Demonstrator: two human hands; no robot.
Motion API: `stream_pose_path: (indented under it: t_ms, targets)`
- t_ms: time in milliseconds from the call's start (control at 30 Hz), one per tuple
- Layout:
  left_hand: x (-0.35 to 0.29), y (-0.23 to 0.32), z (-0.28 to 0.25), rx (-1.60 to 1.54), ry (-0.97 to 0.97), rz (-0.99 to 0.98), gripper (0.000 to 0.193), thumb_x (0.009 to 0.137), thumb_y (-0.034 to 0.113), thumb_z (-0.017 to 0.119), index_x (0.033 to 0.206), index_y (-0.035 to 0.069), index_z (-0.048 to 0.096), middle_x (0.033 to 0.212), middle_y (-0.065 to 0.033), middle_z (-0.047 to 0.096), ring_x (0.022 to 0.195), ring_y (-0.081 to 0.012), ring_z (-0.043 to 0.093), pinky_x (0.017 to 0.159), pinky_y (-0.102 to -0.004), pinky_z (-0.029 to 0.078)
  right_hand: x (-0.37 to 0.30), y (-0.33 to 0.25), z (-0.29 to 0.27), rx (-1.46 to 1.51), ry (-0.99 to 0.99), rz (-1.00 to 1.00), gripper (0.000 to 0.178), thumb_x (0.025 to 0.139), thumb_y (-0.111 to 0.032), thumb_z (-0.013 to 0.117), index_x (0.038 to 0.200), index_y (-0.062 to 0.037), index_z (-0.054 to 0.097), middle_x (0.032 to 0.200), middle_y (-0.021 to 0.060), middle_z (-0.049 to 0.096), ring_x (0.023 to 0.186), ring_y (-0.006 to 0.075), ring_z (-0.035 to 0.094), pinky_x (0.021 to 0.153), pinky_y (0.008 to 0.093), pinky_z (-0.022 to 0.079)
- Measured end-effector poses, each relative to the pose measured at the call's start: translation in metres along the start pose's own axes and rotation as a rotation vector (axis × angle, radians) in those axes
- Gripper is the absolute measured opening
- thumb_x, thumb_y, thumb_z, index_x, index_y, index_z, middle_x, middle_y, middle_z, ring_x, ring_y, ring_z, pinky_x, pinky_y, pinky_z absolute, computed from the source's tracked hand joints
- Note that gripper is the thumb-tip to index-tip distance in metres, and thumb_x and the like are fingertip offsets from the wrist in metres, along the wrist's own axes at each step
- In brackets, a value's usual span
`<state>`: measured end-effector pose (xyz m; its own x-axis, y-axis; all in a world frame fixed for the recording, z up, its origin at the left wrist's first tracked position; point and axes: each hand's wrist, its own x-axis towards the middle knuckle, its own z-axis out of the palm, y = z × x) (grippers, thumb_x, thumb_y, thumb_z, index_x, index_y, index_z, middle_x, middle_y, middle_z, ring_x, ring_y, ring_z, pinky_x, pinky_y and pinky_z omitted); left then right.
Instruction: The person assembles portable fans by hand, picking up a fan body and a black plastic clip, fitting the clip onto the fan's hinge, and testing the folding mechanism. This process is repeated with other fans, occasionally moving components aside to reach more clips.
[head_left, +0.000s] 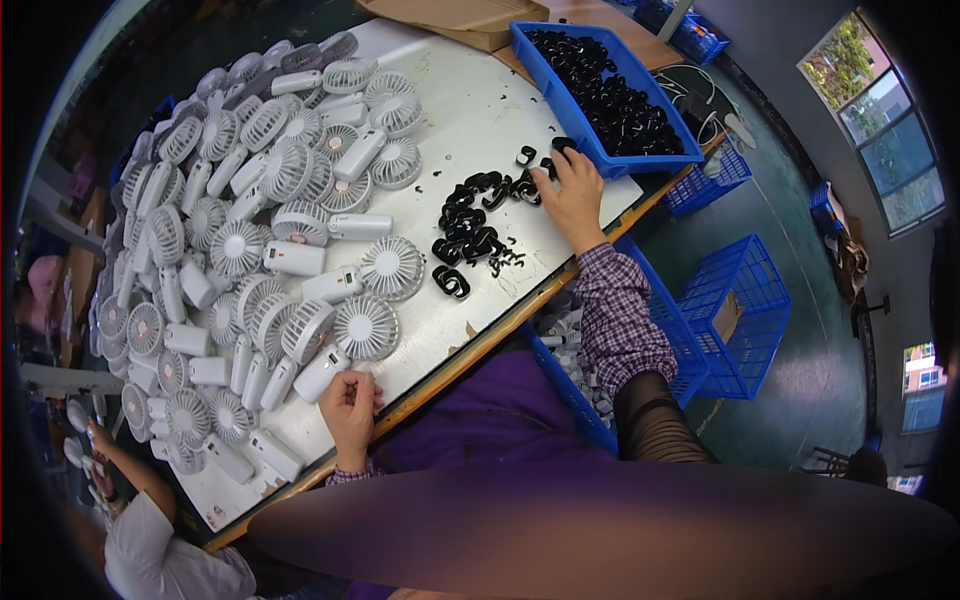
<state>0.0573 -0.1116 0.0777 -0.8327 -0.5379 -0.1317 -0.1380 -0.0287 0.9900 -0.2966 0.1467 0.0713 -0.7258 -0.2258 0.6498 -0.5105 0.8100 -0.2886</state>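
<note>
My right hand reaches over loose black plastic clips beside the blue bin, with thumb and fingers apart and fingertips touching the clips there. At the table's front edge, my left hand is curled closed; whatever it may hold is hidden. Just beyond it lies a white handheld fan. The clips form a loose heap on the white tabletop, with tiny black bits scattered beside them. A big pile of white handheld fans covers the left side of the table.
A blue bin full of black clips stands at the back right, near a cardboard box. Below the table edge is a blue crate of small grey-white parts. Another blue crate stands on the floor. A co-worker handles fans at lower left.
</note>
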Motion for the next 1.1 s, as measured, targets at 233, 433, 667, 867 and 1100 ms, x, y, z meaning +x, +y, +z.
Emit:
stream_pose_path:
  t_ms: [233, 433, 667, 867, 1100]
  targets:
    - [-0.010, 0.019, -0.015, 0.121, 0.133, 0.104, 0.011, 0.087, 0.008, 0.063, 0.082, 0.000, 0.058, 0.065, -0.0035, 0.061, 0.054, -0.0071, 0.056, 0.049, -0.0190, 0.043, -0.012, 0.016, 0.029, 0.261, -0.029, -0.098, 0.037, 0.083, -0.027, 0.067, 0.106, 0.0016, 0.063, 0.113, 0.0219, 0.060, 0.108, 0.0367, 0.054, 0.095, 0.0433, 0.041]
    - [-0.001, 0.079, -0.063, 0.866, 0.443, 0.583, 0.020, 0.072, 0.004, 0.069, 0.090, 0.003, 0.060, 0.084, -0.0084, 0.061, 0.074, -0.0215, 0.058, 0.065, -0.0315, 0.046, -0.012, -0.006, -0.009, 0.217, 0.097, -0.097, 0.029, 0.090, -0.019, 0.059, 0.113, -0.0013, 0.060, 0.123, 0.0162, 0.054, 0.115, 0.0311, 0.048, 0.098, 0.0383, 0.036]
    - [0.030, 0.060, -0.091, 1.364, 0.119, 0.441, 0.031, 0.073, 0.018, 0.066, 0.099, 0.003, 0.060, 0.090, -0.0122, 0.061, 0.086, -0.0302, 0.058, 0.070, -0.0401, 0.046, -0.041, -0.066, -0.058, 0.448, 0.082, -0.078, 0.019, 0.088, -0.007, 0.059, 0.103, 0.0027, 0.062, 0.116, 0.0165, 0.056, 0.108, 0.0291, 0.053, 0.094, 0.0366, 0.040]
    - [0.024, 0.063, -0.100, 1.145, 0.135, 0.366, 0.033, 0.075, 0.020, 0.064, 0.100, 0.001, 0.054, 0.089, -0.0159, 0.062, 0.076, -0.0325, 0.061, 0.067, -0.0404, 0.049, -0.083, -0.107, -0.076, 0.539, -0.043, -0.032, 0.018, 0.091, -0.007, 0.053, 0.104, 0.0031, 0.060, 0.113, 0.0156, 0.057, 0.107, 0.0281, 0.054, 0.093, 0.0357, 0.041]
    - [-0.005, 0.067, -0.088, -0.234, -0.076, -0.097, 0.034, 0.086, 0.026, 0.057, 0.107, 0.001, 0.047, 0.088, -0.0154, 0.063, 0.067, -0.0190, 0.064, 0.054, -0.0272, 0.051, -0.113, -0.145, -0.089, 0.802, -0.120, 0.077, 0.016, 0.089, -0.002, 0.052, 0.102, 0.0030, 0.060, 0.103, 0.0114, 0.059, 0.090, 0.0170, 0.056, 0.075, 0.0262, 0.045]
